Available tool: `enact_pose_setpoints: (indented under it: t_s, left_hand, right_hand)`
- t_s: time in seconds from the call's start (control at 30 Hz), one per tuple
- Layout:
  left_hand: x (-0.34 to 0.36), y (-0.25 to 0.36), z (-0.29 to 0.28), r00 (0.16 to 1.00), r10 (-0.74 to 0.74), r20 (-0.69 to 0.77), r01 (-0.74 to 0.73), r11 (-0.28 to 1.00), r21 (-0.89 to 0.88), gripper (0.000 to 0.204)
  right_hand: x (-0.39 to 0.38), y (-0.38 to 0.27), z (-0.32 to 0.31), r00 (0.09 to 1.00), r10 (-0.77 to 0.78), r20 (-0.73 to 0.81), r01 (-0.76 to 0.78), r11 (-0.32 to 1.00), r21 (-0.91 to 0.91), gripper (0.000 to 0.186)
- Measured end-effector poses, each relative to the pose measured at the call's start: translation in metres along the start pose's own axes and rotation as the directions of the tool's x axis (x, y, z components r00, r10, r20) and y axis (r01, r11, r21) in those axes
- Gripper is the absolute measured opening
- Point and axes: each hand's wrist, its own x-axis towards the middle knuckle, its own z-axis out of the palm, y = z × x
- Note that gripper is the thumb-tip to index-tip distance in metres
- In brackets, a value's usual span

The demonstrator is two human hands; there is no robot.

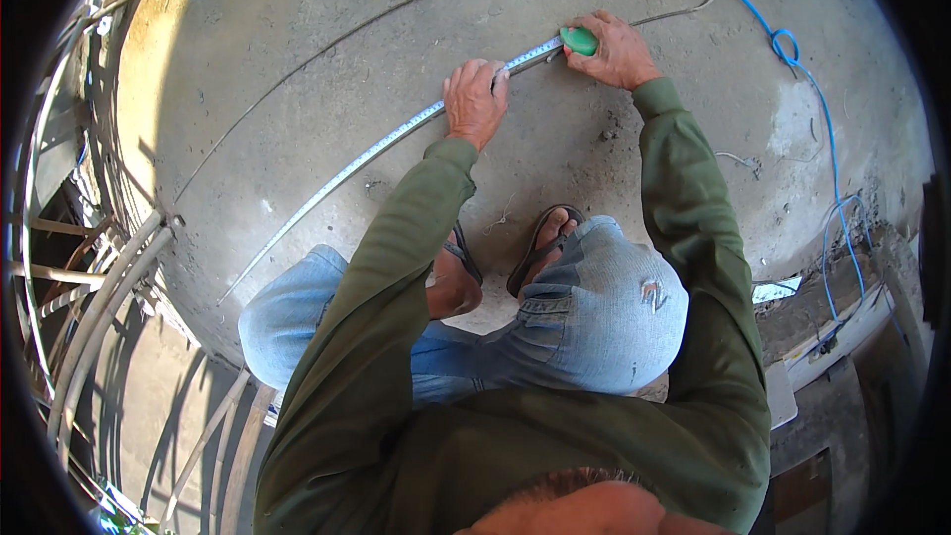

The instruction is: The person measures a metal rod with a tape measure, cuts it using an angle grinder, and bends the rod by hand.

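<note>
Tape measure, one: green case [580,41] at the far centre, above a grey concrete floor [555,149]; graduated white blade [384,145] drawn out to the left and nearer, its tip well apart from the case, left of the person's knees.

Right hand [616,52], one: thumb and fingers closed about the green case, gripping it.

Left hand [475,101], one: set on the blade between case and tip, fingers curled down over it; whether they pinch or only press, I cannot tell from where I stand.

Thin metal rod [396,8], dark: a long arc on the floor, beyond the blade, bent round at the far right and running back toward the right hand.

Blue cord [832,129], one: down the right side, with a small loop at its far part.

Clothing, worn: olive-green sweatshirt [584,436]; pale blue jeans [604,307], torn at the right knee; dark sandals [522,263], a pair.

Curved poles [109,307], several: stacked along the left edge, partly in sunlight.
</note>
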Motion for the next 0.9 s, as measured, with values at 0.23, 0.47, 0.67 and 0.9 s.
enact_pose_setpoints:
  t_s: [0.23, 0.47, 0.67, 0.9]
  left_hand:
    - [-0.005, 0.011, -0.001, 0.998, -0.037, 0.058, 0.034, 0.998, 0.045, 0.016]
    - [-0.042, 0.019, 0.019, 0.974, -0.227, -0.016, 0.226, 0.973, -0.043, 0.016]
    - [-0.048, 0.017, 0.027, 0.965, -0.261, -0.018, 0.261, 0.965, 0.001, 0.016]
    - [-0.046, 0.021, 0.032, 0.955, -0.288, -0.073, 0.286, 0.958, -0.034, 0.014]
  right_hand:
    - [0.003, -0.003, -0.007, 0.998, -0.024, 0.051, 0.023, 1.0, 0.021, 0.05]
    - [0.003, 0.01, 0.001, 0.999, -0.044, 0.017, 0.043, 0.998, 0.034, 0.05]
    - [0.007, 0.011, 0.002, 0.998, -0.059, 0.023, 0.058, 0.996, 0.062, 0.048]
    - [0.006, 0.011, 0.003, 0.996, -0.094, -0.001, 0.094, 0.992, 0.085, 0.046]
